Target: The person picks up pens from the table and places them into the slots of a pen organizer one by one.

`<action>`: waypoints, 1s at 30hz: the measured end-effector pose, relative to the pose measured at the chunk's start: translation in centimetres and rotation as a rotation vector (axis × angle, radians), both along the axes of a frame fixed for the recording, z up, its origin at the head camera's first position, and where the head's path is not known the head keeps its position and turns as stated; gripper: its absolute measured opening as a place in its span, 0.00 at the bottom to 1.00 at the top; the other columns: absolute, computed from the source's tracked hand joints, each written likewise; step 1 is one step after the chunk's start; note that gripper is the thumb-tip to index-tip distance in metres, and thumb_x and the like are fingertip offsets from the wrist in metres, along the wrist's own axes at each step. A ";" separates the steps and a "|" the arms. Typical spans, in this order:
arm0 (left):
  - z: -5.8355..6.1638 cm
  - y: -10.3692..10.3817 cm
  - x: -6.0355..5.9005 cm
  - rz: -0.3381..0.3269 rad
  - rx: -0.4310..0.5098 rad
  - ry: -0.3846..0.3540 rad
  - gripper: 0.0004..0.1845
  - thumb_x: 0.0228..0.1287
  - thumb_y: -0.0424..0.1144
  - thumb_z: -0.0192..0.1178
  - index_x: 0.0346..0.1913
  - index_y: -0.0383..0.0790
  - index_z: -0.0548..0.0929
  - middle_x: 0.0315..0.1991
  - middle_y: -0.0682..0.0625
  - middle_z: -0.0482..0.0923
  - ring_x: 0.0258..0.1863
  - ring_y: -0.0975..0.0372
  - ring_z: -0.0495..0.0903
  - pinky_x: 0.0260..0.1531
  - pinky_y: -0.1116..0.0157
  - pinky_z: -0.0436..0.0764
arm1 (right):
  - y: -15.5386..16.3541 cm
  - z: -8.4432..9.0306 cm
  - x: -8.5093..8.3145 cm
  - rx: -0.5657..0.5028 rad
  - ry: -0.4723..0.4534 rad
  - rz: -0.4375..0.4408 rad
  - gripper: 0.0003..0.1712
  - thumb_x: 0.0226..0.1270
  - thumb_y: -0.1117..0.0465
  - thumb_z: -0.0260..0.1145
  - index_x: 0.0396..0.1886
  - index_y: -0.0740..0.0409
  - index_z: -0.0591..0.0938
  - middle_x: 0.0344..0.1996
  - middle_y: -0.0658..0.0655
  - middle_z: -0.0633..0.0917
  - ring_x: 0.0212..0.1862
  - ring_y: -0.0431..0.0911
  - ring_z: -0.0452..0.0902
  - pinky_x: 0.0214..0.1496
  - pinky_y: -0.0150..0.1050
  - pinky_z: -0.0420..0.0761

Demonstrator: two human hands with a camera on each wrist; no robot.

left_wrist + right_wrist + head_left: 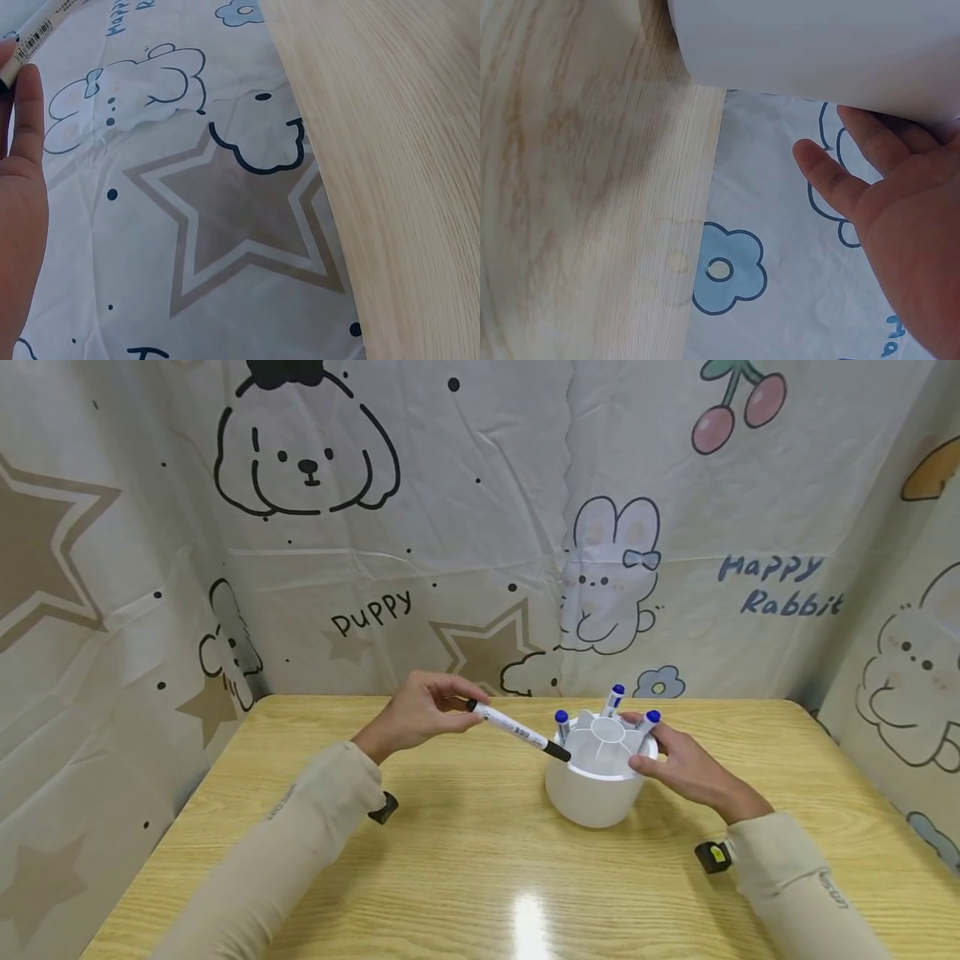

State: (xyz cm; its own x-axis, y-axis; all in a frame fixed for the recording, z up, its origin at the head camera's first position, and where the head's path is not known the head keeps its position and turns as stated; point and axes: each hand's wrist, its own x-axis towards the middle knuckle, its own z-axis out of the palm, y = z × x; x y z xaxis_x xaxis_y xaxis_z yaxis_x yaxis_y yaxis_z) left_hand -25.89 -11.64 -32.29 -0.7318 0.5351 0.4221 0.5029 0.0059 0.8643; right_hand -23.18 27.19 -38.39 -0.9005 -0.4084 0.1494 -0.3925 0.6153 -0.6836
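Observation:
My left hand (pixel 427 714) pinches the end of a white whiteboard marker (pixel 517 727) between thumb and fingers. The marker slants down to the right, its black cap at the near rim of a round white pen holder (pixel 592 797). In the left wrist view, the marker (pixel 36 41) shows a barcode on its barrel. My right hand (pixel 686 768) grips the pen holder's right side, thumb on the front rim and fingers behind. Three blue-capped markers (pixel 615 697) stand in the holder's divided compartments. In the right wrist view, the holder's smooth wall (pixel 817 45) hides some fingertips.
The pen holder stands on a light wooden table (pixel 450 860), right of the middle. Behind the table's far edge hangs a pale cloth (pixel 487 527) printed with cartoon animals and stars, and similar cloth covers both sides.

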 end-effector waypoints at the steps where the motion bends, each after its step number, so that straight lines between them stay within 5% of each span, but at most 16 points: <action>1: 0.0 0.1 0.0 -0.002 0.003 0.002 0.11 0.55 0.17 0.67 0.43 0.20 0.84 0.46 0.30 0.83 0.38 0.61 0.85 0.38 0.66 0.86 | 0.0 0.0 0.0 -0.001 0.000 0.000 0.47 0.71 0.39 0.61 0.76 0.66 0.60 0.66 0.74 0.71 0.62 0.69 0.71 0.58 0.66 0.75; 30: 0.0 3.8 0.0 -0.022 -0.008 -0.011 0.12 0.55 0.17 0.67 0.44 0.21 0.84 0.42 0.34 0.85 0.38 0.51 0.86 0.41 0.57 0.87 | -0.2 0.1 0.1 0.017 0.003 -0.017 0.46 0.70 0.41 0.62 0.76 0.65 0.61 0.66 0.74 0.71 0.62 0.69 0.72 0.58 0.67 0.74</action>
